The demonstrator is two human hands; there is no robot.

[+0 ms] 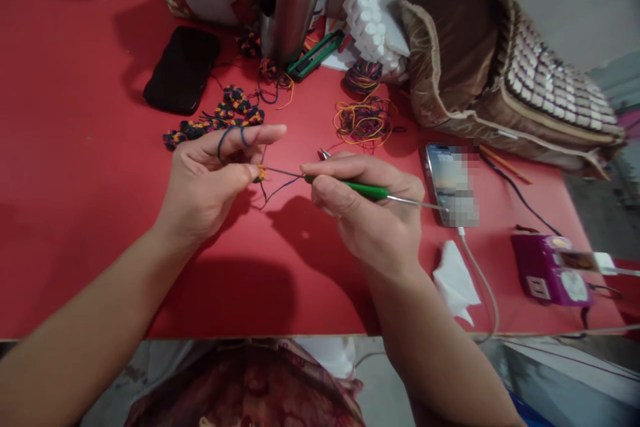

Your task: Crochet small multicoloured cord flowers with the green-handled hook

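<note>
Two bare arms reach up from the bottom of the frame over a red table (75, 213). In the middle, the right hand (367, 213) holds a green hook (350, 185). Its fingers (340, 170) are closed tight around the handle, and the metal tip points left. The tip goes into a tiny knot (261, 173) of orange and dark thread. The left hand (210, 180) pinches that knot between its thumb and a finger. Blue yarn (231, 137) loops around its long pointing finger.

Above the left hand in the frame lie little crochet bits (215, 121) in a row, and a black case (183, 70). A tangle (365, 121) of thread sits in the upper middle. A phone (445, 177) lies just right of the right hand. A white tissue (455, 280) is below it, and a purple box (547, 270) is at the right. A brown bag (500, 60) fills the upper right. A shiny flask (293, 0) stands at the top.
</note>
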